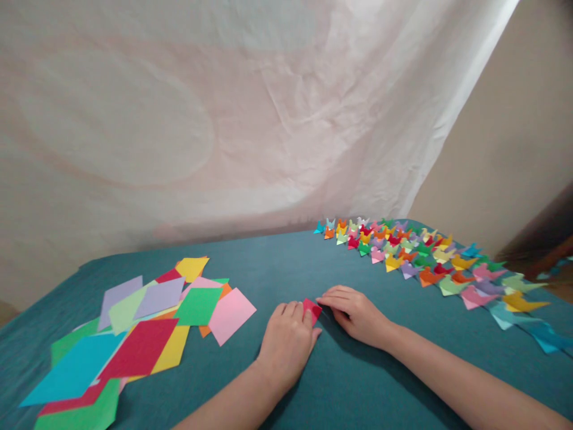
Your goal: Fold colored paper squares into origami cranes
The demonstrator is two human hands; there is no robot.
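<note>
A small folded piece of red paper [312, 310] lies on the teal tablecloth in front of me, partly covered by my left hand. My left hand [289, 334] presses it down against the cloth, its fingers over the paper's left side and its thumb along the near edge. At the paper's right corner are the fingertips of my right hand [353, 313]. Those fingers are stretched out side by side, the thumb tucked lower and apart from the fingertips. Whether the right fingertips grip the corner or only touch it, I cannot tell.
To the left lies a loose spread of coloured paper squares, among them a pink sheet [231, 316], a green sheet [199, 306] and a blue sheet [76, 367]. Rows of small folded paper birds [430, 276] stand along the right. A pale curtain [268, 119] hangs behind the table.
</note>
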